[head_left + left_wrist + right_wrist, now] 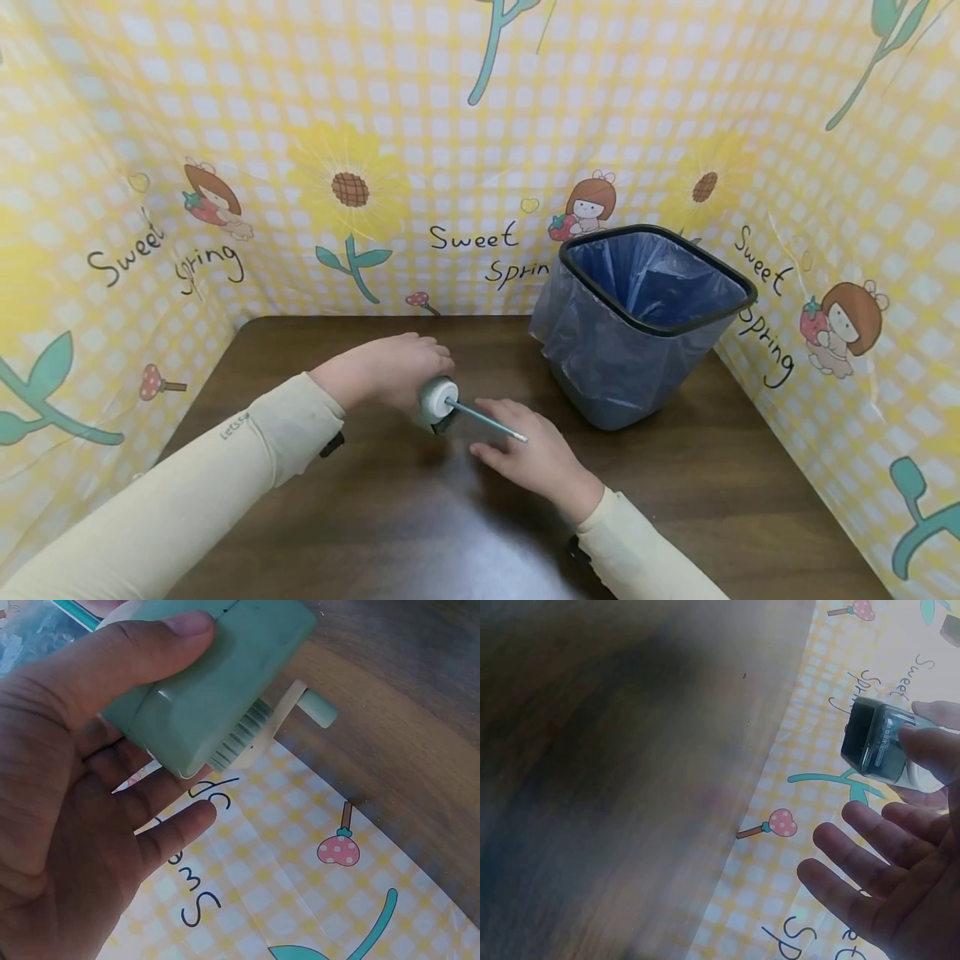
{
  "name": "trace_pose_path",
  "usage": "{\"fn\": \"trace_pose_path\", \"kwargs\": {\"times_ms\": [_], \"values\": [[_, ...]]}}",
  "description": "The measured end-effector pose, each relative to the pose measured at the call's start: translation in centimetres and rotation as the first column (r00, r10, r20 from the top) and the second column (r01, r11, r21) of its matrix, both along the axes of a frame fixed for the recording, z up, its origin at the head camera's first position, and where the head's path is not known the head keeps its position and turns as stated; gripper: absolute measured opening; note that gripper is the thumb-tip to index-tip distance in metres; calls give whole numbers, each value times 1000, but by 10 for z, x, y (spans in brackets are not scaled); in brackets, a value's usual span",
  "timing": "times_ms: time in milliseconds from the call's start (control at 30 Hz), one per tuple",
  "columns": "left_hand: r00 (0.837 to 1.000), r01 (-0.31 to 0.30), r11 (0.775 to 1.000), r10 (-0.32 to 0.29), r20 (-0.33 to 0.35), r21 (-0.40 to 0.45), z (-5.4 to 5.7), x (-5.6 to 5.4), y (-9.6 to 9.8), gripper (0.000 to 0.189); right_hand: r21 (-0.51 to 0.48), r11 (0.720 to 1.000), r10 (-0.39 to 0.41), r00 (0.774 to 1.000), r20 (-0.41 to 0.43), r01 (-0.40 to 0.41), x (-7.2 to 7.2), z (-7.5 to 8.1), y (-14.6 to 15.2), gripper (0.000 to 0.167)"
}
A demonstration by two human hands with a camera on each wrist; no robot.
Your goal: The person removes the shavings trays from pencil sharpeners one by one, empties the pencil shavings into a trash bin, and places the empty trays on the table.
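A green crank pencil sharpener [217, 682] is gripped in my left hand [397, 367], the thumb lying along its side. Its small crank handle [319, 709] sticks out at one end in the left wrist view. From the white round front of the sharpener a teal pencil [483, 420] juts out, its eraser end towards the right. My right hand [528, 450] hovers beside the pencil with fingers extended, and the pencil overlaps it in the head view. The right wrist view shows the sharpener's dark see-through shavings drawer [874, 739] beyond the right hand's spread fingers [855, 859].
At the right rear of the brown wooden table [360, 525] stands a waste bin [630, 375], lined with a clear plastic bag under a black rim. A yellow checked cloth [450, 167] with printed flowers and figures surrounds the table at the back and sides.
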State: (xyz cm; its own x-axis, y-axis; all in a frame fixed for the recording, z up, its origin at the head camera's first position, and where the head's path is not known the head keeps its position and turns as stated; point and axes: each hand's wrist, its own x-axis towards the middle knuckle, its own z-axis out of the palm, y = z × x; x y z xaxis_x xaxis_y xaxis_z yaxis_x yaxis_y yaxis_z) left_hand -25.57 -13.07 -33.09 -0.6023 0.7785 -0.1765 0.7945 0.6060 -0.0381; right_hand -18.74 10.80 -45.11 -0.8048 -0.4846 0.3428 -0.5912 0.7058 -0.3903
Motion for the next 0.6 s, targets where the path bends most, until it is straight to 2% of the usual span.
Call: {"fn": "trace_pose_path", "kwargs": {"times_ms": [167,600], "values": [[1000,-13,1000,13,-5,-19,-1,0,3,60,9,1000,-28,999,23,28,1,0,-3,61],[999,-43,999,43,5,-24,8,5,8,60,15,999,-30,998,46,29,1,6,-1,63]]}}
